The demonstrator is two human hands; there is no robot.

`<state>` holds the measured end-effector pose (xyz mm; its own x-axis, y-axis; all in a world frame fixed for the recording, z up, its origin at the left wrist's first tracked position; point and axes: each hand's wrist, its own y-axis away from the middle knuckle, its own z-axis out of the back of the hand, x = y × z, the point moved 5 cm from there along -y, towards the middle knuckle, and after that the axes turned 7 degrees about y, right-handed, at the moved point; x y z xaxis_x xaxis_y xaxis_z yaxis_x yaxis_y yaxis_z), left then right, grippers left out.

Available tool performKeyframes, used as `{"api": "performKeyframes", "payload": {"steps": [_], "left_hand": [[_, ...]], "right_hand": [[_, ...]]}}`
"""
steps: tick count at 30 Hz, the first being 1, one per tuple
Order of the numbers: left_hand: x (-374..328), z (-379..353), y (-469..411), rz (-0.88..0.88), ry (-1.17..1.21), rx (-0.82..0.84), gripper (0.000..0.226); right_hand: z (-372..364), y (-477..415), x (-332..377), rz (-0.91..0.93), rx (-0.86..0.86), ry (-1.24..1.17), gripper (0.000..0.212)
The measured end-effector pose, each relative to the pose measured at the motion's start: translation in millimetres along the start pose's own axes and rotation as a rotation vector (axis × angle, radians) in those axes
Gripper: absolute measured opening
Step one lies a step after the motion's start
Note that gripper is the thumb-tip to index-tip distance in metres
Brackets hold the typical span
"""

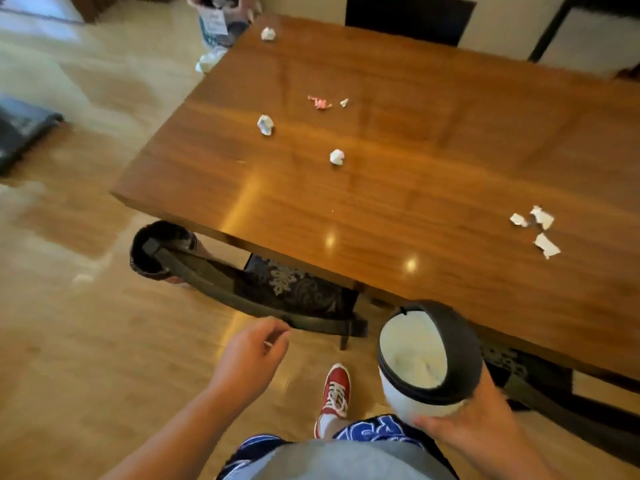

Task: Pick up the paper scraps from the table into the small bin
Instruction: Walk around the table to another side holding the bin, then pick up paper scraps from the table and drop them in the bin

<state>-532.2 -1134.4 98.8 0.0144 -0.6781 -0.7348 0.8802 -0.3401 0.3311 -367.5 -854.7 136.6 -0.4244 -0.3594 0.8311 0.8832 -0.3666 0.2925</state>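
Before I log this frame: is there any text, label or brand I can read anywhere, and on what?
Blue shorts: large white lettering, cut off by the shirt and too distorted to read.
Paper on the bag beyond the table's far corner: dark marks, too blurred to read.
Small bin in the right hand: no label visible.
Paper scraps on the table: no legible print.
Nothing here reads clearly.

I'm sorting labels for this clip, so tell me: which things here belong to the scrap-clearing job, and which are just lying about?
Belongs to the job:
- small bin, held in the right hand
- left hand, free
- crumpled white balls
- pink scrap
- torn white pieces
- table

Just lying about:
- chair under the table
- dark basket on the floor
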Motion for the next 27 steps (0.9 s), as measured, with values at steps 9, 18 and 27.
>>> {"api": "performKeyframes", "payload": {"steps": [9,18,27], "left_hand": [[-99,-25,-87,-0.294,-0.167,0.23,0.01],[-155,-95,-192,-0.478,-0.28,0.493,0.024],[-233,-193,-246,-0.637,-0.404,0.645,0.037]], "right_hand": [[48,-72,13,-0.032,-0.22,-0.039,0.104],[109,-103,-42,-0.272,-0.567,-0.033,0.1],[167,-93,-93,-0.487,-0.853,-0.005,0.108]]}}
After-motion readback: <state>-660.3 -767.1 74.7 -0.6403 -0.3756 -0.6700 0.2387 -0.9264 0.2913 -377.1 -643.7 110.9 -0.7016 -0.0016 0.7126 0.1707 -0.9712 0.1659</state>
